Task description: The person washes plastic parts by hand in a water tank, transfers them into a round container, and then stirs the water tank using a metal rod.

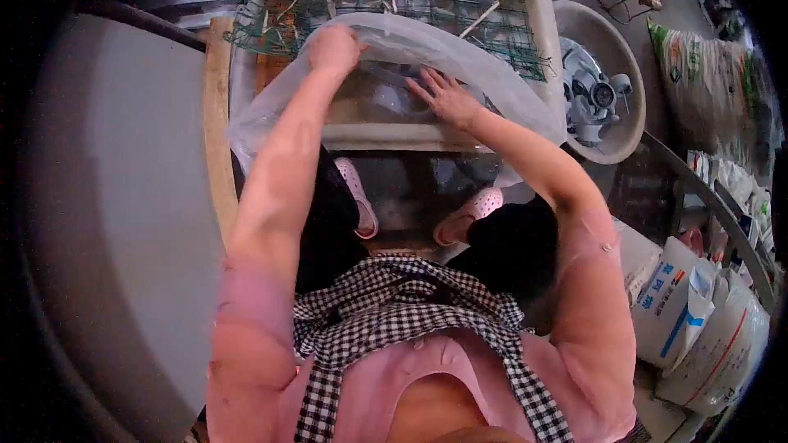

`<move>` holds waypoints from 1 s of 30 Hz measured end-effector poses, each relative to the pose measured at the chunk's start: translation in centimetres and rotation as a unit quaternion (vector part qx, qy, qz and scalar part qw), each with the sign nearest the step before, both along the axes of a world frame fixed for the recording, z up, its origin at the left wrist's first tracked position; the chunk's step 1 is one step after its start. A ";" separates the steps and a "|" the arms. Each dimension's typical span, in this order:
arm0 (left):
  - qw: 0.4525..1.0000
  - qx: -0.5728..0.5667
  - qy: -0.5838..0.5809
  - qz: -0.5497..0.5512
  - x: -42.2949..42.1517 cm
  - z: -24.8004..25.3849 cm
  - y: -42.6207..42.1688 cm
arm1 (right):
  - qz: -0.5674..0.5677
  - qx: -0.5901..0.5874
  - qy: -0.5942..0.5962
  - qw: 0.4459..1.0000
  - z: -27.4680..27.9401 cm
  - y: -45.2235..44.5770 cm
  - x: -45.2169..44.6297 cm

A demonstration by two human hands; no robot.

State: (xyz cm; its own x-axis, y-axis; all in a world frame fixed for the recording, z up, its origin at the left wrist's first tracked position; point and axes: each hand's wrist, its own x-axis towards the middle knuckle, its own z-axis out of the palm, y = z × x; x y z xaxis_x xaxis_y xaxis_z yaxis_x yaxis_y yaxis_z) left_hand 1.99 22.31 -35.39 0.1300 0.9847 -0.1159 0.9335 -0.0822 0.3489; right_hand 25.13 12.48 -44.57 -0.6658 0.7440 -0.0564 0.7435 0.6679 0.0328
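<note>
Best keep the clear plastic (529,102) spread wide, upper centre: left hand (335,49) curled on its edge, right hand (450,100) splayed, gripping nothing.

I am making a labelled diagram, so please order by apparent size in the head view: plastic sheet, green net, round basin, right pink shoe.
1. Plastic sheet and green net: too close to rank; the picture's edge cuts the net.
2. Round basin
3. Right pink shoe
</note>
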 end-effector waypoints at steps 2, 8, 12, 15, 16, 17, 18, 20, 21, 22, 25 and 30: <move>1.000 0.009 0.002 -0.024 0.0 0.2 -0.5 | 0.028 0.023 -0.058 0.998 -1.4 1.2 -1.2; 1.000 0.007 -0.004 -0.018 0.2 -0.7 -0.5 | 0.050 -0.033 -0.090 0.994 -1.0 2.1 -3.3; 1.000 0.003 -0.013 -0.017 0.3 -0.6 -0.7 | -0.007 -0.187 0.022 0.982 -1.8 2.2 -4.6; 1.000 -0.013 -0.018 -0.017 0.3 -0.4 -0.6 | -0.066 -0.206 0.073 0.974 -1.4 2.2 -5.4; 1.000 -0.012 -0.020 -0.016 0.2 -0.6 -0.5 | -0.065 -0.206 0.071 0.974 -1.6 2.4 -5.5; 1.000 -0.003 -0.025 -0.017 0.2 -0.8 -0.6 | -0.081 -0.246 0.075 0.963 -1.7 2.7 -5.7; 0.999 0.007 -0.031 -0.018 0.2 -0.8 -0.6 | -0.097 -0.286 0.078 0.950 -1.9 2.9 -5.7; 0.999 0.011 -0.031 -0.020 0.2 -0.7 -0.8 | -0.104 -0.281 0.099 0.949 -2.1 2.7 -5.4; 0.999 0.014 -0.030 -0.021 0.2 -0.6 -0.8 | -0.111 -0.277 0.122 0.947 -2.2 2.6 -5.2; 0.999 0.014 -0.031 -0.021 0.2 -0.7 -0.8 | -0.111 -0.276 0.121 0.947 -2.2 2.5 -5.0; 0.999 0.028 -0.036 -0.022 0.2 -0.7 -0.9 | -0.116 -0.226 0.141 0.957 -1.3 1.9 -4.6; 0.999 0.018 -0.040 -0.009 0.2 -1.1 -0.5 | -0.110 -0.179 0.193 0.958 2.5 1.7 -3.5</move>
